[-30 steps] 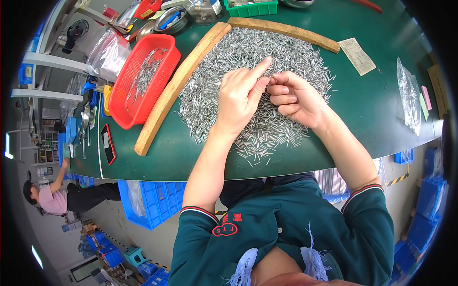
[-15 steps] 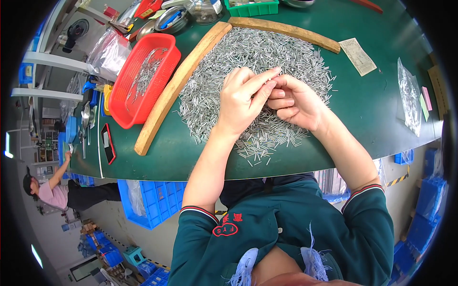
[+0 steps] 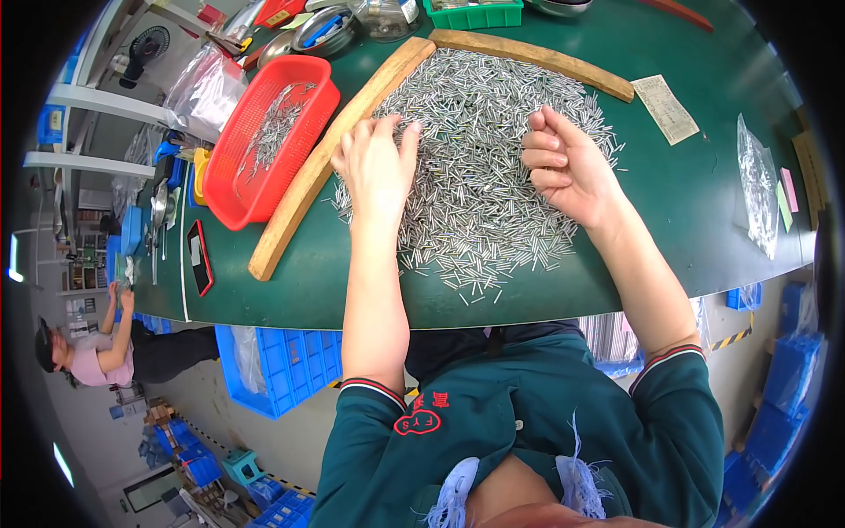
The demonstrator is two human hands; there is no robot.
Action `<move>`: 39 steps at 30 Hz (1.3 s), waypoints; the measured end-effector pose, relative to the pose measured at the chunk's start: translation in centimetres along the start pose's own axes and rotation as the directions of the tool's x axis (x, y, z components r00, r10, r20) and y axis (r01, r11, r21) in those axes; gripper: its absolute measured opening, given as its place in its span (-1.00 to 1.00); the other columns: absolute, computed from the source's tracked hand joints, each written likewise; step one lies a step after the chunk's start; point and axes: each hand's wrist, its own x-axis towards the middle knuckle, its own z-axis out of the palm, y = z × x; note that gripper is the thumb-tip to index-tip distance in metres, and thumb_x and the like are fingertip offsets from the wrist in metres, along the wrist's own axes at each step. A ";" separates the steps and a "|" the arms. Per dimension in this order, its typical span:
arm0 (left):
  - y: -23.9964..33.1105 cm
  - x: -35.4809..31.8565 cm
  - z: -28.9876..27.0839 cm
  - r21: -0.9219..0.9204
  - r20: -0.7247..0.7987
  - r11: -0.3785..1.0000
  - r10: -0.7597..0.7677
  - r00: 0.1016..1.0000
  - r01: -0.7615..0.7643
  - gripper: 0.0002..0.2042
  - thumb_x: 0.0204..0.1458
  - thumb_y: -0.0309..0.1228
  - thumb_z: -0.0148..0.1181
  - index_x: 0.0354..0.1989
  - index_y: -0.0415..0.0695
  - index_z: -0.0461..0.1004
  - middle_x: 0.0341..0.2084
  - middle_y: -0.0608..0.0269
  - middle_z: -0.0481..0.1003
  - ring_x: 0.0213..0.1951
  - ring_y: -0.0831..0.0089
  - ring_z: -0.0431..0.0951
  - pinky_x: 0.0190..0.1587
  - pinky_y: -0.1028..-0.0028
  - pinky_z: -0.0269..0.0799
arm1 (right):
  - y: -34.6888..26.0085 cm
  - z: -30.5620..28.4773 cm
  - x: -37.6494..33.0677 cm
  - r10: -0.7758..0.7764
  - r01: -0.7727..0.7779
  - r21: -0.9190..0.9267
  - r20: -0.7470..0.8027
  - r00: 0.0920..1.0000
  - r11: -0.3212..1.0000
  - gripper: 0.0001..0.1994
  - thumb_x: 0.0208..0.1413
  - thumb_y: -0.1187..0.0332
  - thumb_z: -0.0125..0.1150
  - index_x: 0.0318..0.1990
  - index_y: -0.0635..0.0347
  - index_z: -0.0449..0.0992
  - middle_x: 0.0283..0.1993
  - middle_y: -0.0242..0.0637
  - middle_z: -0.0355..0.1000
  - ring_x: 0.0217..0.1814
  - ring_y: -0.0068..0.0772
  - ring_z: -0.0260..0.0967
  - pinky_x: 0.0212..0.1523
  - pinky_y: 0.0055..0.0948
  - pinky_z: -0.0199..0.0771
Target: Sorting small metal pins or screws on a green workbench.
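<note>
On green table (image 3: 687,211), left hand (image 3: 377,167) spread flat on metal pins (image 3: 475,176), right hand (image 3: 568,167) loosely curled, contents unclear

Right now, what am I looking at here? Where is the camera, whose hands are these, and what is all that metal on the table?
The camera sits on a person's head and looks down, so the picture bends at its rim. The left hand rests flat on a heap of small metal pins on a green table. The right hand is curled above the pins; whether it holds any, I cannot tell. Two wooden bars fence the heap. A red basket to the left holds more pins.
</note>
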 end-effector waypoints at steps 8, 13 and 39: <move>1.6 -0.2 0.4 -0.067 0.341 0.995 0.094 0.935 -0.075 -0.56 -0.04 0.00 0.09 -0.21 -0.14 0.52 -0.29 0.13 0.49 -0.08 0.22 0.37 0.11 0.18 0.01 | 0.4 0.5 -0.1 -0.083 0.078 -0.114 -0.039 0.996 0.990 -0.77 0.25 0.17 -0.19 -0.21 0.12 0.29 -0.62 -0.62 0.00 -0.66 -0.81 -0.13 -0.76 -0.78 -0.17; 2.2 -0.7 0.7 -0.238 0.338 0.959 0.230 0.912 -0.154 -0.59 -0.12 -0.03 0.16 -0.28 -0.14 0.53 -0.35 0.16 0.48 -0.10 0.24 0.37 0.15 0.05 -0.06 | 0.5 0.2 0.0 -0.079 0.074 -0.160 -0.022 0.997 0.984 -0.75 0.25 0.16 -0.17 -0.16 0.14 0.31 -0.62 -0.62 0.01 -0.66 -0.82 -0.13 -0.75 -0.80 -0.16; 3.9 -0.5 0.2 -0.851 0.211 0.515 0.151 0.966 0.105 -0.82 -0.02 -0.52 0.16 -0.21 -0.20 0.53 -0.27 0.27 0.45 -0.17 0.55 0.40 -0.07 0.58 0.28 | 1.4 1.7 -0.8 -0.153 0.113 -0.486 -0.043 0.987 0.867 -0.84 0.14 0.25 0.08 -0.28 0.12 0.35 -0.59 -0.64 0.07 -0.66 -0.88 -0.13 -0.75 -0.82 -0.19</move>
